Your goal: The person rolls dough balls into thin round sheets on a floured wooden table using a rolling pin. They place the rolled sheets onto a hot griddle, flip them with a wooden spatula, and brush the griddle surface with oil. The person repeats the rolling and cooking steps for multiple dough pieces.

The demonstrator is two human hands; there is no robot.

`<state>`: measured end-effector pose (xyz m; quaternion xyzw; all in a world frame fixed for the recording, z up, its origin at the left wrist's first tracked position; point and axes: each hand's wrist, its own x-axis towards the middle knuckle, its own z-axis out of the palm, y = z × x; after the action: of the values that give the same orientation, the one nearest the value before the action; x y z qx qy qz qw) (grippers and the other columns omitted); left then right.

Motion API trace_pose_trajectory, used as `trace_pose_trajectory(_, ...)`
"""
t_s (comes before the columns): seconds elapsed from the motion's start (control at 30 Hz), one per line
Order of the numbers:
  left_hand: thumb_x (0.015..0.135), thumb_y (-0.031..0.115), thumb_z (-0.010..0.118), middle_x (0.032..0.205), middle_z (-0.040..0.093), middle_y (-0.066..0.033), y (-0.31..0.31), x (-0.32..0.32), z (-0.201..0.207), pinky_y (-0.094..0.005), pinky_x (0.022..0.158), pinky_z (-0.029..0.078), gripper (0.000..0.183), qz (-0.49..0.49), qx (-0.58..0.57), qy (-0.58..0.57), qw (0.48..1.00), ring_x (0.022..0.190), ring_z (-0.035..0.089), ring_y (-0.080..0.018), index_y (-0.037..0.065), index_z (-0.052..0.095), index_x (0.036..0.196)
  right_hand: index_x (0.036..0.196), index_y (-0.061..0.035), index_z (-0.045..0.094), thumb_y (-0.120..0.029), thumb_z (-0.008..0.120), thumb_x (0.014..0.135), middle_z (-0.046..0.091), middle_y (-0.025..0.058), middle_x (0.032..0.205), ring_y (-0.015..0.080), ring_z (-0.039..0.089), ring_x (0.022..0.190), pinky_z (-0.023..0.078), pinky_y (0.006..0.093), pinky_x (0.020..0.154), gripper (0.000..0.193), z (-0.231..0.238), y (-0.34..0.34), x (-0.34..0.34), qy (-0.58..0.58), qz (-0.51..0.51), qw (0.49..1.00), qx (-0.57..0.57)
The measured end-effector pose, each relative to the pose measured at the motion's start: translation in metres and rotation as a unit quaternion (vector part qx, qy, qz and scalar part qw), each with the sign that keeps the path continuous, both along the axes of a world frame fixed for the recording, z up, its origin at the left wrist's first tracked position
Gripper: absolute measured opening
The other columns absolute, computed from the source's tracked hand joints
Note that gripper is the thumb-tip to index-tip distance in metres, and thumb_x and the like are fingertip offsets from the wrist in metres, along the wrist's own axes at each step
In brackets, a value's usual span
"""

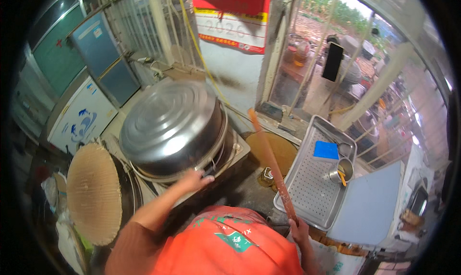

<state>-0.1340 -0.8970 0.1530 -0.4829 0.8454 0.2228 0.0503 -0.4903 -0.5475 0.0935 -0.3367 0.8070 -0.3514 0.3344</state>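
Left hand [196, 180] at steel pot [170, 126] rim, right hand [298, 229] gripping wooden stick [272, 163]

The pot [173, 126] sits on the stove [235, 155]; the tray [312, 188] lies right, the woven lid [93, 193] left.

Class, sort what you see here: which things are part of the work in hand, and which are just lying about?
In use:
left hand on the rim of the big steel pot
right hand gripping the long wooden stick

Lying about:
woven lid
perforated tray
blue sponge
metal cup
blue board
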Motion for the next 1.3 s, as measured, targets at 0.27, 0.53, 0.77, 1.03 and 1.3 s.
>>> trace_pose_trajectory(0.27,0.094,0.038,0.068,0.105,0.068,-0.0196,-0.123,0.046,0.251,-0.0428,0.081,0.053,0.039,0.08,-0.506,0.126,0.85,0.093,0.065,-0.0376,0.004,0.065,0.112,0.086,0.0016,0.066,-0.037,0.053,0.103,0.065,0.0147,0.068,0.0237,0.067,0.065,0.051,0.0398,0.06,0.044,0.104,-0.128,-0.095,0.136,0.301,0.915,0.231)
trace_pose_trajectory(0.53,0.095,0.053,0.061,0.141,0.054,-0.0223,-0.256,0.079,0.343,-0.0484,0.111,0.038,0.068,0.172,-0.632,0.012,0.755,0.13,0.05,-0.0383,0.006,0.05,0.143,0.083,-0.0012,0.066,-0.042,0.058,0.1,0.065,0.0108,0.071,0.015,0.06,0.053,0.049,0.0335,0.049,0.044,0.061,-0.216,-0.11,-0.024,0.278,0.931,0.236)
trace_pose_trajectory(0.77,0.089,0.024,0.07,0.143,0.055,-0.0201,-0.161,0.076,0.109,-0.0472,0.113,0.039,0.056,0.067,-0.404,0.287,0.866,0.133,0.051,-0.0372,0.005,0.054,0.14,0.082,0.0005,0.062,-0.041,0.051,0.103,0.065,0.0149,0.068,0.0185,0.063,0.053,0.046,0.0364,0.047,0.048,-0.134,-0.34,0.071,-0.131,0.308,0.938,0.085)
trace_pose_trajectory(1.03,0.092,0.03,0.059,0.113,0.069,-0.0217,0.349,0.19,-0.196,-0.0478,0.092,0.052,0.037,0.57,0.252,0.133,0.771,0.106,0.066,-0.0376,0.009,0.069,0.121,0.078,0.0017,0.061,-0.034,0.054,0.104,0.06,0.0145,0.059,0.0229,0.062,0.054,0.048,0.0393,0.058,0.045,-0.02,-0.369,0.209,0.013,0.406,0.907,-0.11)
trace_pose_trajectory(1.3,0.095,0.026,0.057,0.092,0.067,-0.0181,0.645,0.259,-0.229,-0.0449,0.082,0.053,0.026,0.697,0.219,0.105,0.675,0.092,0.066,-0.0335,0.007,0.072,0.105,0.132,-0.0169,0.059,-0.018,0.066,0.094,0.063,0.0154,0.085,0.035,0.064,0.073,0.052,0.0465,0.068,0.039,0.067,-0.334,0.383,0.173,0.55,0.744,-0.338)
